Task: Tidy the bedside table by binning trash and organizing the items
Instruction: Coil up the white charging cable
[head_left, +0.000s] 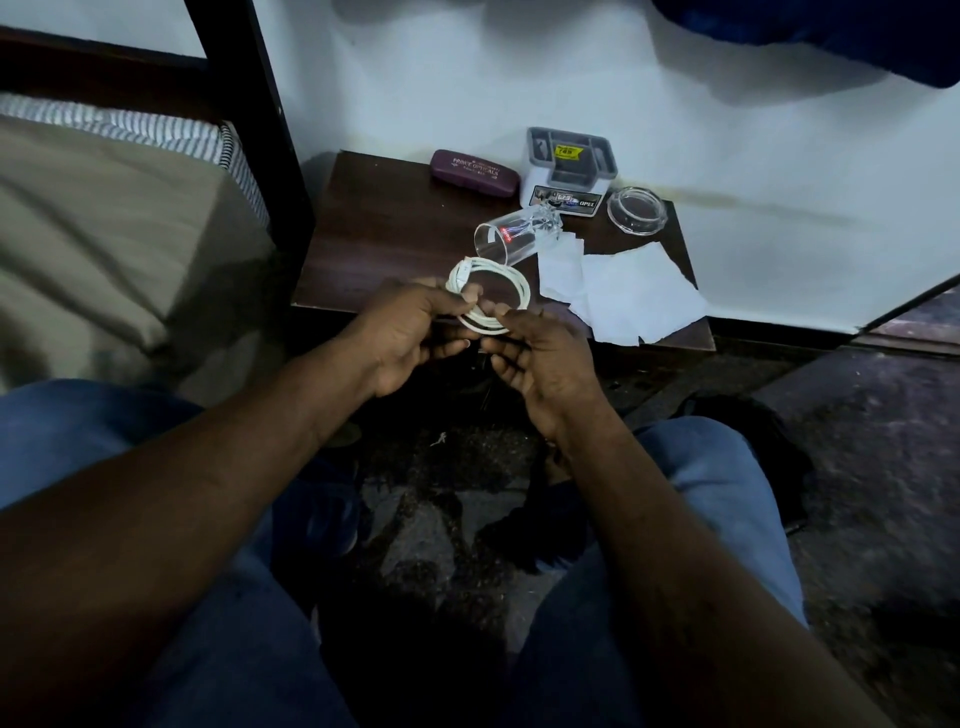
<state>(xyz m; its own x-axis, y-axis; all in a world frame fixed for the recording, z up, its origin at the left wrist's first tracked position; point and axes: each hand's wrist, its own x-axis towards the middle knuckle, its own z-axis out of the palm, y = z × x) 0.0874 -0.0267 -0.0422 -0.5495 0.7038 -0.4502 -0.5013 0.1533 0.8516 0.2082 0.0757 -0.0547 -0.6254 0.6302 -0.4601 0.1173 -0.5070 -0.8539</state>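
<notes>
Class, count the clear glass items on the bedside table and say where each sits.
2. A tumbler lies on its side mid-table, beside the white papers; a round dish stands at the back right, beside the grey organiser. None appears hidden.

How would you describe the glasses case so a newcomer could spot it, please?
On the dark bedside table, at its back edge left of the grey organizer box, lies the glasses case. It alone is maroon and oblong.

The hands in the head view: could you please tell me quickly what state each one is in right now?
Left hand: closed, pinching the coiled white cable.
Right hand: closed, pinching the same cable.
</notes>
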